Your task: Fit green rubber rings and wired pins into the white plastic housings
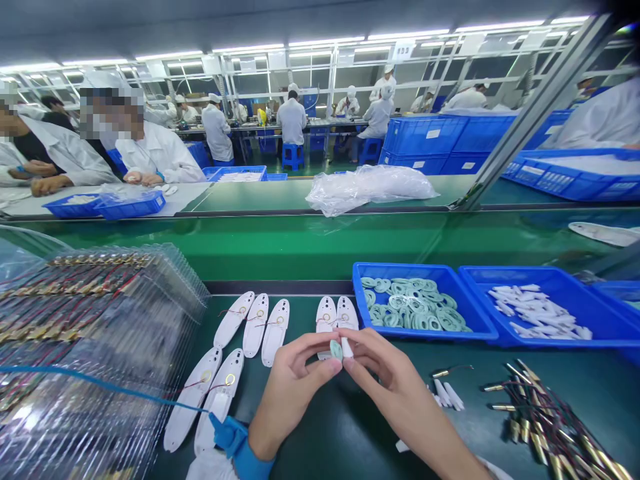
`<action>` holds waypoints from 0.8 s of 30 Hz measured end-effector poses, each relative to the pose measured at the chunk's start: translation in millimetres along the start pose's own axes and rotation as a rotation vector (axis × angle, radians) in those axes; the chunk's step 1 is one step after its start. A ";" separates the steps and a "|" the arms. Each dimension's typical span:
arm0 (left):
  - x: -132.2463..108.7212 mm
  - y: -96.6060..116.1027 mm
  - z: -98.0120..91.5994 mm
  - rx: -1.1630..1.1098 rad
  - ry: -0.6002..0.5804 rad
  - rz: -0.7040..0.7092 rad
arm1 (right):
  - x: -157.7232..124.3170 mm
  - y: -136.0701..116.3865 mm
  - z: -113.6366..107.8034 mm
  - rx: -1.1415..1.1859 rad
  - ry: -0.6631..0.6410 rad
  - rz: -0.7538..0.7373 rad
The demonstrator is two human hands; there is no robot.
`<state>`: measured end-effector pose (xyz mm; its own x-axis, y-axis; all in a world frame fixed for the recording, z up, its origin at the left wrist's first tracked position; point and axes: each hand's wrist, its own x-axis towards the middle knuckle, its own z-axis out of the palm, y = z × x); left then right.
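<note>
My left hand, with a blue wrist strap on it, pinches a small pale green oval ring. Between the thumb and fingers of my right hand is a small white plastic cone. The two parts sit side by side at my fingertips; whether they touch, I cannot tell. Just beyond my fingers lie white oval plastic shells with thin red wires. More white shells are spread to the left of my hands. Several loose white cones lie right of my right hand.
A blue tray holds green rings, and another blue tray holds white cones. Brass cylinders with wires are heaped at right. Stacked clear trays fill the left. Beyond the green belt, co-workers sit at a bench.
</note>
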<state>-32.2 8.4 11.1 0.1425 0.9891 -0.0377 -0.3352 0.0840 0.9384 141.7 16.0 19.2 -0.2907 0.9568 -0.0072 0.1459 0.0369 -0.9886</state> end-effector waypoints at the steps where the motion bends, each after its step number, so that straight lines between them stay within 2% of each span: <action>1: 0.1 0.4 0.1 0.002 -0.004 -0.005 | -0.5 -0.1 0.5 0.032 -0.011 0.011; 7: -0.2 1.5 1.0 0.012 -0.025 -0.049 | -0.5 -3.2 -4.0 0.193 0.086 0.109; 10: -1.6 0.5 1.1 0.003 -0.026 -0.056 | -2.8 -2.3 -5.5 0.138 0.102 0.105; 12: -2.5 -0.1 0.5 -0.004 -0.028 -0.054 | -5.4 -0.8 -6.6 0.004 0.140 0.017; 15: -3.0 -1.4 -0.9 -0.023 -0.028 -0.058 | -9.0 0.3 -9.8 -0.213 0.195 -0.191; 18: -2.7 -3.3 -2.0 -0.043 -0.025 -0.067 | -10.6 -2.1 -13.8 -0.321 0.132 -0.343; 20: -2.5 -4.2 -2.3 -0.057 -0.023 -0.067 | -11.1 -5.1 -15.5 -0.352 0.100 -0.388; 24: -2.9 -4.1 -2.4 -0.073 -0.008 -0.052 | -11.8 -10.8 -16.2 -0.359 0.126 -0.410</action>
<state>-33.5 5.5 6.5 0.1690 0.9822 -0.0824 -0.3938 0.1439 0.9079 158.9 9.0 32.4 -0.2793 0.8695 0.4074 0.3639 0.4885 -0.7930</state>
